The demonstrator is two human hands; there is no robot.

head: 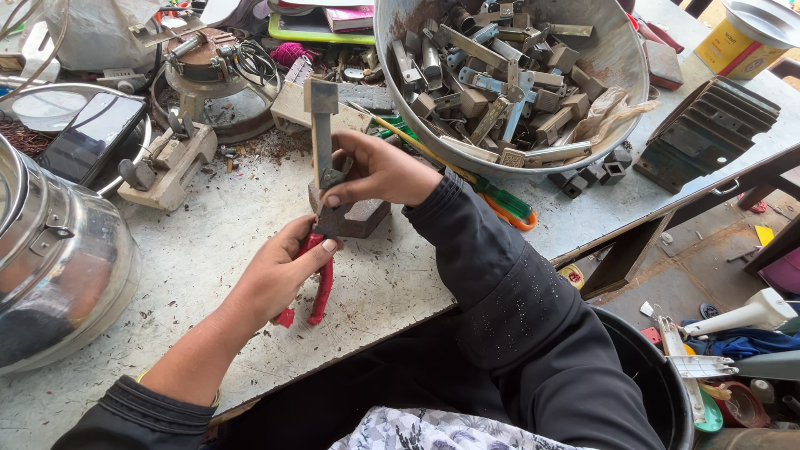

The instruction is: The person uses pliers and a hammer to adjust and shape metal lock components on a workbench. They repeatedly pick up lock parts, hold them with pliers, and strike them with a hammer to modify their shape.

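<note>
**Colours around the working hands**

The left hand (279,271) grips pliers (319,287) with red handles. The right hand (379,171), in a black sleeve, holds a grey metal strip (322,137) over a rusty brown block (358,218). Beyond it, a silver bowl (621,71) holds grey and bluish parts. The surface (233,225) underneath is pale, speckled grey.

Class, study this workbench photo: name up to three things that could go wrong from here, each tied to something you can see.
1. The left hand works red-handled pliers close to the right hand fingers pinching the metal bracket; a slip could nip them.
2. The bracket stands tall on a small block and might tip.
3. The full metal bowl sits near the table edge.
</note>
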